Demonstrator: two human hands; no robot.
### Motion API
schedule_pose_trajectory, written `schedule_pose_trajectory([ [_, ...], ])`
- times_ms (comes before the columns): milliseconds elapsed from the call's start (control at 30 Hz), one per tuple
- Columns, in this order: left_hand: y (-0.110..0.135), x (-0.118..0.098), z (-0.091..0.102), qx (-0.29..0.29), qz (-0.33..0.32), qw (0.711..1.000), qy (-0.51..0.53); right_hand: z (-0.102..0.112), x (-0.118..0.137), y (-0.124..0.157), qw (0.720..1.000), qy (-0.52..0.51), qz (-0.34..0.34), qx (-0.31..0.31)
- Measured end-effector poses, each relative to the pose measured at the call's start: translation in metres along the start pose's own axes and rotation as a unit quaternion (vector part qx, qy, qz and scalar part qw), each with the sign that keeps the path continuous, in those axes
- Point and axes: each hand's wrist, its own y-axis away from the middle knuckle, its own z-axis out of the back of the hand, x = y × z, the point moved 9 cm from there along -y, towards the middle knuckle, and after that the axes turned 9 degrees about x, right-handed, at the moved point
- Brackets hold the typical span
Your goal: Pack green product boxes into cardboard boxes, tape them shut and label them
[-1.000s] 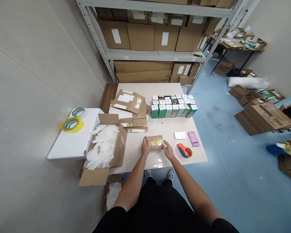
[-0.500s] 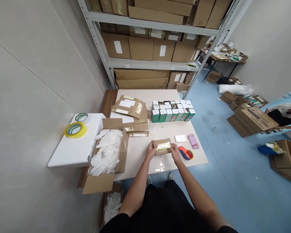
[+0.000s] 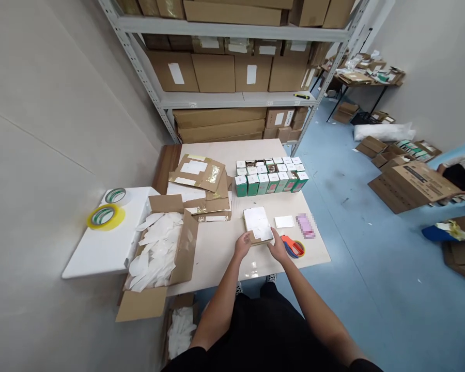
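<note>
A small cardboard parcel (image 3: 258, 223) lies near the front of the pale table (image 3: 220, 248), its white label side up. My left hand (image 3: 242, 245) curls round the parcel's near left corner. My right hand (image 3: 277, 246) touches its near right edge with the fingers partly bent. A red and blue tape dispenser (image 3: 293, 246) lies just right of my right hand.
Rows of green and white product boxes (image 3: 269, 175) stand mid-table. Flattened taped cardboard (image 3: 201, 181) lies to their left. An open carton of white packets (image 3: 158, 248) hangs at the left edge. Tape rolls (image 3: 103, 216) sit on a white side table. Shelving with cartons (image 3: 232, 67) stands behind.
The parcel has been turned over: its shiny taped face showed before, its white label face shows now. Both hands have slid to its near edge.
</note>
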Motion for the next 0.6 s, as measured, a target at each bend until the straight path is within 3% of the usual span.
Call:
schedule_pose_trajectory([
  [167,-0.021,-0.048,-0.035,-0.032,-0.030,0.998,-0.047,0.058,0.001,-0.028,0.999,0.002,0.030,-0.038],
  [300,-0.058,-0.070,-0.091,0.011,-0.013,0.994,-0.109,0.100,-0.040,-0.057,0.998,0.047,-0.044,-0.028],
  [367,-0.080,-0.068,-0.122,0.041,0.017,0.989,-0.144,0.112,-0.072,-0.071,0.990,0.081,-0.116,0.010],
  [467,-0.112,-0.051,-0.153,0.034,0.084,0.972,-0.215,0.121,-0.117,-0.085,0.965,0.151,-0.202,0.071],
  [600,-0.144,-0.024,-0.182,0.018,0.152,0.946,-0.284,0.114,-0.147,-0.101,0.947,0.236,-0.179,0.124],
])
